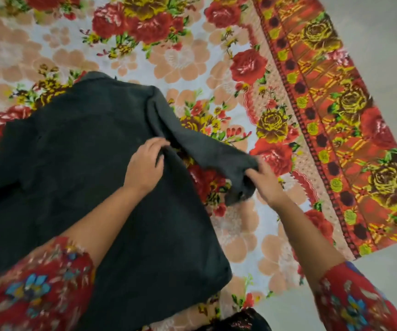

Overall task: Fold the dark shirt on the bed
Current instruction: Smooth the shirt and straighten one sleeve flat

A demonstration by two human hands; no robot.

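Note:
The dark shirt (80, 168) lies spread flat on the flowered bed cover (188, 56), collar toward the far side. Its right sleeve (204, 149) is lifted off the cover and stretched to the right. My right hand (265, 182) grips the cuff end of that sleeve. My left hand (146, 163) rests on the shirt's right edge, near where the sleeve joins the body, fingers pinching the cloth there. The shirt's left sleeve lies flat at the far left.
The bed cover's red and yellow border (331, 130) runs diagonally on the right, with grey floor (388, 44) beyond it. A dark patterned cloth (242, 321) shows at the bottom edge. My red flowered sleeves cover both forearms.

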